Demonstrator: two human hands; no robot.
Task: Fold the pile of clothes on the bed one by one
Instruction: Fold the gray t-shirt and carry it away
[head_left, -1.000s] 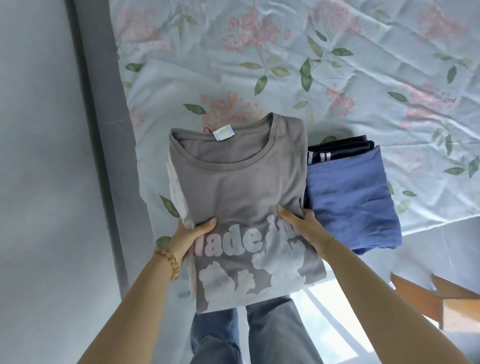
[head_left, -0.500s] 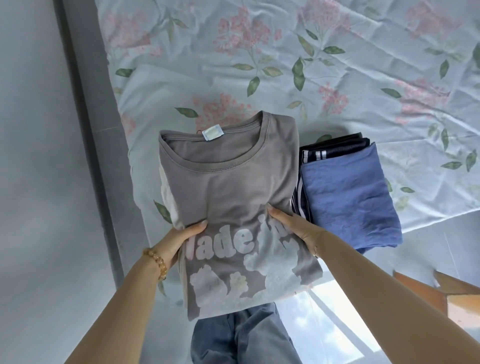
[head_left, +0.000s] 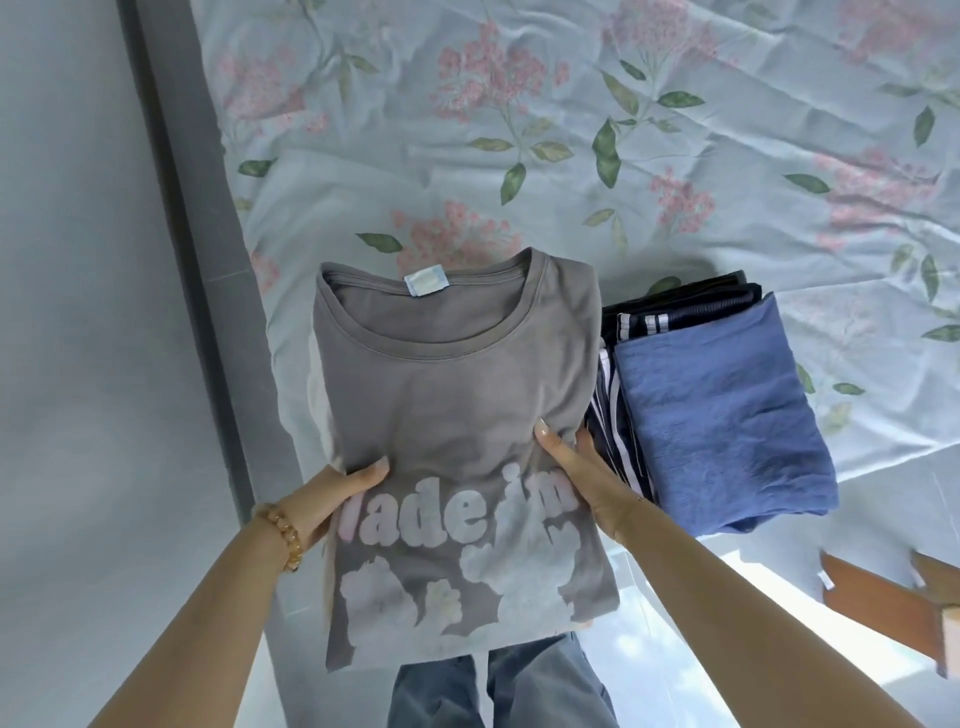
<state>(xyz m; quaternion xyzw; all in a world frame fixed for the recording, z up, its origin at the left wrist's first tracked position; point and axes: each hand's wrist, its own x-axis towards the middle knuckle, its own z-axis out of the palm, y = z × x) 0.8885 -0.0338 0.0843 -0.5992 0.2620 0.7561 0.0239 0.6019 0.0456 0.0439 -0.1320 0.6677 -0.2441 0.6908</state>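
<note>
Both hands grip the gray shirt: left hand (head_left: 332, 499) and right hand (head_left: 582, 478) pinch its sides, over the bed (head_left: 675, 171) edge. It looks soft, light and floppy, so holding both sides seems best.

Home bedroom, bed w/ floral sheet (head_left: 675, 156), folded clothes stack (head_left: 717, 415)

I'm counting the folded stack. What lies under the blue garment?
Under the blue garment a dark piece with white stripes shows at its left and far edges. Anything lower is covered.
</note>
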